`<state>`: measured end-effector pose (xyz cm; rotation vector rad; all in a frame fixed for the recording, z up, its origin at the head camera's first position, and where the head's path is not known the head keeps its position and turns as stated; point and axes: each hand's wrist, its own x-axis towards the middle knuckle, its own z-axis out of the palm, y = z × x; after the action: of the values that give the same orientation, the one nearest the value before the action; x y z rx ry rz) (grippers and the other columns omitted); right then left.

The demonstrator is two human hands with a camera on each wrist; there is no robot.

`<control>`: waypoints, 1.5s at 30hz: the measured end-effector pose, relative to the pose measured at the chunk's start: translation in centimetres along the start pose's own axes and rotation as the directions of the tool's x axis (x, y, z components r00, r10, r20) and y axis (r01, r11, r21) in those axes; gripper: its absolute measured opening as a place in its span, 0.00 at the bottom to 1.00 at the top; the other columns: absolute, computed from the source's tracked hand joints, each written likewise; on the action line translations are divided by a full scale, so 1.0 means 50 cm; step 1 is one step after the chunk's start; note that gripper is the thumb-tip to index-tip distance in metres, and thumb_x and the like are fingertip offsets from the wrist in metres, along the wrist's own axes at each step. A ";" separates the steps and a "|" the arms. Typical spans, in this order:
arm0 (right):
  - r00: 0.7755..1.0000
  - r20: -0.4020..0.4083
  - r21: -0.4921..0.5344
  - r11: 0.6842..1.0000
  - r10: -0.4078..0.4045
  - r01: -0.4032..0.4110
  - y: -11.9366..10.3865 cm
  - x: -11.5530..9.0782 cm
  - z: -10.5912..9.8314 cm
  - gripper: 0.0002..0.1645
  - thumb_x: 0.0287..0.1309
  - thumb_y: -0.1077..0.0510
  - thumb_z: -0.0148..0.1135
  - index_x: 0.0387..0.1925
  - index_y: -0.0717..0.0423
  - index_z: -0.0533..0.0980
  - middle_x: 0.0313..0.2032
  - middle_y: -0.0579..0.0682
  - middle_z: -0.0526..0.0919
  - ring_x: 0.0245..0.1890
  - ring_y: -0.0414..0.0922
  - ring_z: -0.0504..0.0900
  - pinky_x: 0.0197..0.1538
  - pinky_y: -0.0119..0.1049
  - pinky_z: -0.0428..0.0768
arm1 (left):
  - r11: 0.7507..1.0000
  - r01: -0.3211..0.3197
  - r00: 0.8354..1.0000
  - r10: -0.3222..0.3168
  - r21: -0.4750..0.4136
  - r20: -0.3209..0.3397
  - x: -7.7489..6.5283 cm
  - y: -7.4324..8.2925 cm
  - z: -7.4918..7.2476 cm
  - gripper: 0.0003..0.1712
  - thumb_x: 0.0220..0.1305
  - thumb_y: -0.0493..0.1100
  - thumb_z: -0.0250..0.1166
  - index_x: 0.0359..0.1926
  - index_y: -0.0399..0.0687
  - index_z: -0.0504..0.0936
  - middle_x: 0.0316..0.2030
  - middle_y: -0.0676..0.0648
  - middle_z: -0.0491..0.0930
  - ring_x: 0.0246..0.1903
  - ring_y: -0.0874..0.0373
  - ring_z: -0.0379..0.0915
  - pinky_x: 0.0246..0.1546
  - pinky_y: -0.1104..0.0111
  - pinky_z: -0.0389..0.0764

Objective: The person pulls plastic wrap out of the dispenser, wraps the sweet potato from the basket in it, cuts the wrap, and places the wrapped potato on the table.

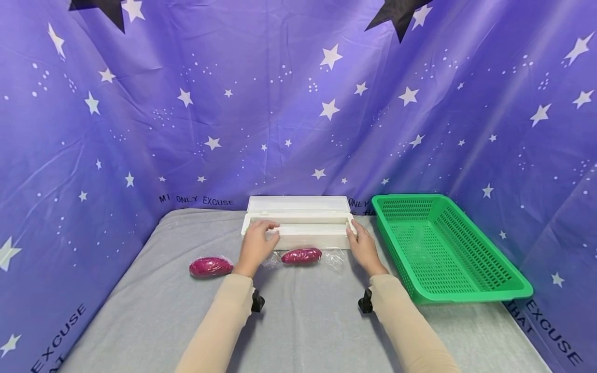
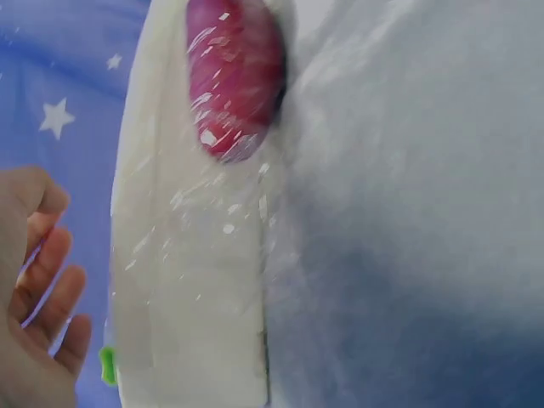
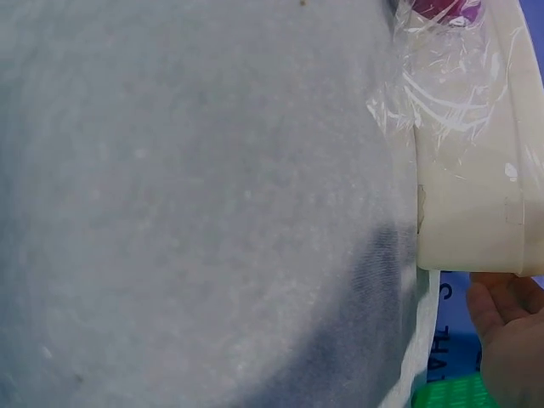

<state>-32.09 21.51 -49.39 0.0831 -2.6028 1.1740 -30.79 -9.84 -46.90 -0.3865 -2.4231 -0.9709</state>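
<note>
A long white box (image 1: 305, 241) lies across the back of the table, its pale lid (image 1: 298, 204) raised behind it. My left hand (image 1: 257, 246) is over the box's left end, fingers loosely bent, holding nothing. At the right end my right hand (image 1: 365, 249) rests its fingers against the end wall; in the right wrist view some fingertips are hidden behind the box. A purple-red sweet potato (image 1: 301, 256) in clear plastic film (image 1: 333, 258) lies along the box's front, between my hands. Left of my left hand lies a second wrapped sweet potato (image 1: 211, 267).
A large green plastic basket (image 1: 406, 272) stands at the right, close beside my right hand. Grey cloth (image 1: 303, 321) covers the table. A purple star-patterned curtain (image 1: 280, 103) hangs at the back and both sides.
</note>
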 end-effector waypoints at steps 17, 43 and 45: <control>1.000 0.000 0.007 1.000 0.002 -0.002 0.001 -0.002 0.000 0.30 0.78 0.53 0.47 0.73 0.64 0.61 0.69 0.67 0.65 0.69 0.63 0.63 0.70 0.56 0.60 | 0.938 0.321 0.947 -0.315 0.133 -0.060 0.008 -0.041 -0.040 0.29 0.56 0.59 0.75 0.49 0.41 0.83 0.50 0.34 0.73 0.54 0.40 0.64 0.53 0.48 0.69; 1.000 -0.018 0.017 1.000 -0.018 0.018 0.007 -0.003 0.004 0.30 0.77 0.54 0.48 0.72 0.65 0.62 0.68 0.68 0.66 0.68 0.64 0.64 0.70 0.56 0.61 | 0.983 0.185 0.983 -0.185 -0.010 0.005 0.010 -0.086 -0.062 0.17 0.51 0.45 0.80 0.37 0.39 0.87 0.32 0.41 0.83 0.38 0.45 0.76 0.53 0.53 0.69; 1.000 -0.020 0.018 1.000 -0.018 0.019 0.007 -0.003 0.004 0.30 0.77 0.54 0.48 0.72 0.65 0.62 0.68 0.68 0.66 0.68 0.64 0.64 0.70 0.56 0.61 | 0.986 0.163 0.987 -0.162 -0.027 0.012 0.011 -0.088 -0.062 0.15 0.51 0.43 0.80 0.38 0.40 0.88 0.34 0.41 0.85 0.39 0.44 0.78 0.52 0.52 0.71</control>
<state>-32.05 21.59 -49.84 0.0984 -2.5692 1.1861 -32.08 -15.10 -47.19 -0.2054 -2.4823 -1.0751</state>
